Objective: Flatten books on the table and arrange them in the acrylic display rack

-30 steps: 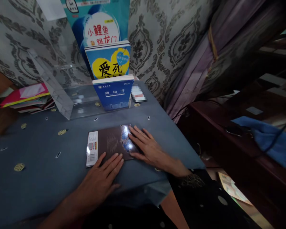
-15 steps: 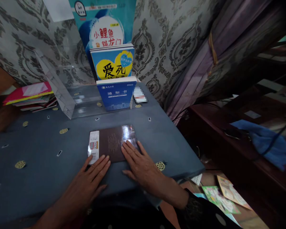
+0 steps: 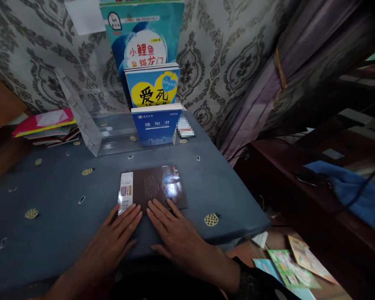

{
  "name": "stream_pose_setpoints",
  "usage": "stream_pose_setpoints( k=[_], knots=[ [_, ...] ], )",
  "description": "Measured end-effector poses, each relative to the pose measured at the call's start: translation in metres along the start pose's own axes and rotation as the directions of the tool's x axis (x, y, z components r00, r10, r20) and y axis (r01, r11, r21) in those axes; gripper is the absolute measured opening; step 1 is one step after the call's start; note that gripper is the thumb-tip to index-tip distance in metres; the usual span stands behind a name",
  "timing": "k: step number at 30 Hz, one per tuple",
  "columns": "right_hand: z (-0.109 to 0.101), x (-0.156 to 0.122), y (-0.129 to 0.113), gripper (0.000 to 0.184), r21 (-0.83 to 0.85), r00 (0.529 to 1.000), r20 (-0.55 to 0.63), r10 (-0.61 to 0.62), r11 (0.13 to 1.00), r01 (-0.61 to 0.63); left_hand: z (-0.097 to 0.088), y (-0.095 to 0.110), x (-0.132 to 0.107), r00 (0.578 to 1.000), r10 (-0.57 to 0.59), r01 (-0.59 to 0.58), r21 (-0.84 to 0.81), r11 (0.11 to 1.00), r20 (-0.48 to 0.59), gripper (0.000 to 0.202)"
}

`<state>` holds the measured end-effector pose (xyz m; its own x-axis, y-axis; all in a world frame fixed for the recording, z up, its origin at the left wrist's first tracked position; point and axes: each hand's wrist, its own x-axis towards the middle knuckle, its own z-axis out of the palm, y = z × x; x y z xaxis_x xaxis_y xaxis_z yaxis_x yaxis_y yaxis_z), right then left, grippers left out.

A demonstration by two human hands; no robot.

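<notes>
A dark brown book (image 3: 140, 183) lies flat on the blue tablecloth (image 3: 62, 221), a white label with a barcode along its left side. My left hand (image 3: 117, 227) rests at the book's lower left corner, fingers stretched out and touching it. My right hand (image 3: 175, 235) lies flat at the near edge, fingertips on the cover near the middle. Both hands are open and grip nothing. Behind the book, a clear acrylic rack (image 3: 87, 125) holds a blue booklet (image 3: 156, 129), a yellow-and-blue book (image 3: 153, 87) and a teal book (image 3: 143, 37), all upright.
A stack of papers and folders (image 3: 46, 125) lies at the table's back left. A small blurred item (image 3: 185, 128) sits right of the rack. Beyond the table's right edge are a dark red cabinet (image 3: 278, 179), a blue cloth (image 3: 346, 187) and several picture books (image 3: 293, 266) on the floor.
My right hand has slid left and toward me along the book, uncovering the blue picture on its right part. My left hand stays at the lower left corner. The view has shifted slightly.
</notes>
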<state>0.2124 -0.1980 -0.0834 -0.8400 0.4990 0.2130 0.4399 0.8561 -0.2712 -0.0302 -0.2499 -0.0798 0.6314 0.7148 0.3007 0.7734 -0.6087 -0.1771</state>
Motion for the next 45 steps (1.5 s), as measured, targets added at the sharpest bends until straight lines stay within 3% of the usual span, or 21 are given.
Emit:
stream_pose_setpoints(
  k=[9,16,28,36,40,45],
  knots=[
    [-0.001,-0.031,0.017,0.069,-0.051,0.993,-0.074,0.091,0.994,-0.095,-0.002,-0.003,-0.002,0.998,-0.018,0.022,-0.065,0.998,0.062,0.058],
    [-0.003,-0.039,0.021,0.07,-0.044,0.989,-0.096,0.11,0.992,-0.114,-0.001,-0.003,0.002,0.997,-0.033,0.037,-0.05,0.998,0.067,0.057],
    [-0.01,-0.039,0.022,0.064,-0.021,0.987,-0.104,0.124,0.992,-0.127,0.032,-0.031,0.022,0.991,-0.115,0.115,0.004,0.993,0.063,0.066],
    [-0.019,-0.032,0.031,0.053,-0.011,0.987,-0.101,0.127,0.992,-0.129,0.036,-0.043,0.037,0.998,-0.025,0.021,0.066,0.998,0.051,0.072],
    [-0.016,-0.026,0.04,0.049,-0.009,0.984,-0.131,0.119,0.993,-0.121,0.037,-0.038,0.038,0.998,0.045,-0.051,0.122,0.991,0.049,0.065],
    [-0.018,-0.022,0.048,0.046,0.046,0.981,-0.14,0.134,0.991,-0.129,0.045,-0.029,0.033,0.998,0.045,-0.054,0.184,0.981,0.054,0.065]
  ],
)
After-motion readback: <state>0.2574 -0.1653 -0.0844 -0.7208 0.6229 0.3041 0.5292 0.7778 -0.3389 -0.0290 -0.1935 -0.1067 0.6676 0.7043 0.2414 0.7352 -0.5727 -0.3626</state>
